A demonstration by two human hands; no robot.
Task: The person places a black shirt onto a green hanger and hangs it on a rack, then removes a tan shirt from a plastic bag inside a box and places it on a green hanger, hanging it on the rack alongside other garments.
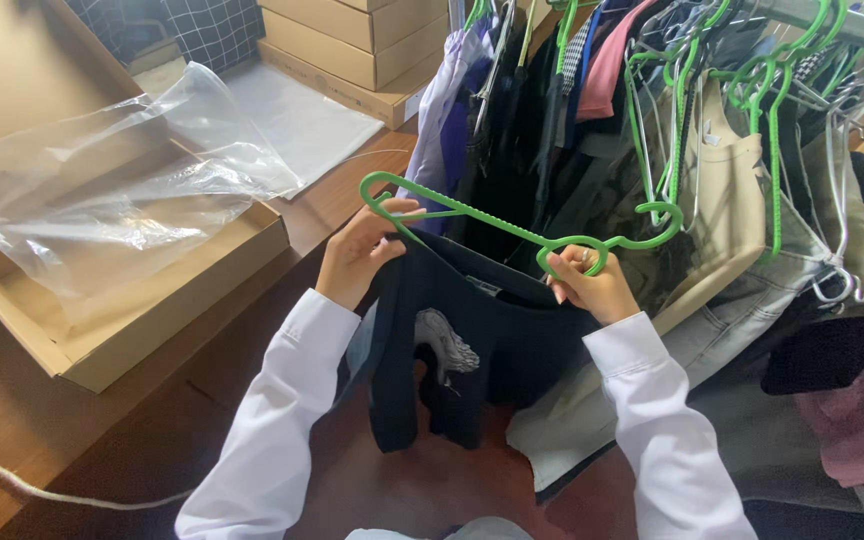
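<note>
White sleeves [282, 430] are seen nearest the camera. A dark garment [472, 340] with a pale print is held up between both hands over the wooden floor. The left hand [360, 252] is closed on the garment's shoulder and one end of a green hanger [512, 228]. The right hand [592, 282] is closed around the hanger's other end. A crowded clothes rail [832, 22] is seen behind, an open cardboard box [152, 300] with clear plastic to the left.
</note>
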